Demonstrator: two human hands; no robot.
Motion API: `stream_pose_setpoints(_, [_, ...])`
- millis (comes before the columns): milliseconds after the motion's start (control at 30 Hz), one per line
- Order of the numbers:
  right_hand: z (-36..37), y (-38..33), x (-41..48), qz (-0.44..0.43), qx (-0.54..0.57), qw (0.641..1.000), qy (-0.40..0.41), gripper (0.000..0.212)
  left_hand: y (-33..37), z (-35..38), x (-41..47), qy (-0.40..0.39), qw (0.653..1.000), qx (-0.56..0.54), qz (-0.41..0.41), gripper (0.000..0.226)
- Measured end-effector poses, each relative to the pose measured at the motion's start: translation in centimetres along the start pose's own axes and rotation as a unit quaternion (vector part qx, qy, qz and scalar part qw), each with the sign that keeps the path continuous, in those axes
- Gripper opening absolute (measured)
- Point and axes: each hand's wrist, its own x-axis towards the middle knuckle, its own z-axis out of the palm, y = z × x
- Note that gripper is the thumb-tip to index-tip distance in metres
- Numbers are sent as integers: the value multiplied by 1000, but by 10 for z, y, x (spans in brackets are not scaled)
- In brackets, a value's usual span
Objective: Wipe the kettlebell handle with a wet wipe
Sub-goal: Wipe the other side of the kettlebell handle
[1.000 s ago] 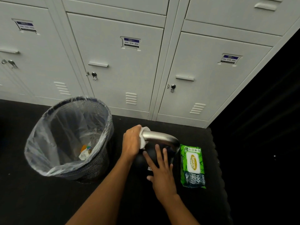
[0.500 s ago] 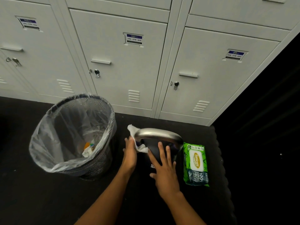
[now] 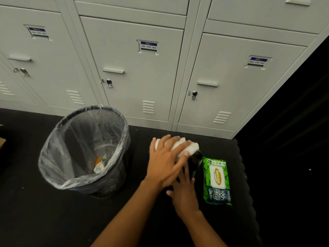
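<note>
Left hand [image 3: 164,164] presses wipe [image 3: 189,147] between bin [image 3: 115,176] and pack [image 3: 216,181].

Your left hand [image 3: 165,163] and the wet wipe [image 3: 189,148] cover the kettlebell handle completely; only a dark sliver of the kettlebell [image 3: 196,160] shows. The fingertips of your right hand [image 3: 185,193] vanish under the left. The outer locker labels [image 3: 37,32] blur unreadably.

Of the person only the arms show. The left forearm [image 3: 128,216] and the right forearm [image 3: 204,229] are bare along all their visible length. The left hand [image 3: 165,166] and the right hand [image 3: 185,196] are uncovered too, from wrist to fingertips. A short, pale thumbnail shows on the left hand, whose fingers are smeared by blur; finer detail cannot be made out.
</note>
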Motion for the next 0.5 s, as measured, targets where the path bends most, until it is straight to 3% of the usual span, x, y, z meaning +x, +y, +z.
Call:
stream_pose_setpoints(100, [3,0,1,-5,-16,1000,9,105,-16,-15,11,4,982,-138,-128,40])
stream_pose_setpoints(200, [4,-1,1,-4,-22,1000,10,112,-27,-24,25,-51,951,-208,-225,18])
stream_pose_setpoints(333, [0,-3,0,0,-33,999,6,113,-28,-40,48,-158,873,-286,-363,34])
stream_pose_setpoints(400, [0,-4,0,-3,-36,999,0,111,-25,-35,56,-180,907,-210,-316,37])
stream_pose_setpoints(500, [1,-3,-1,0,-26,1000,-2,106,-16,-19,47,-153,969,-66,-185,41])
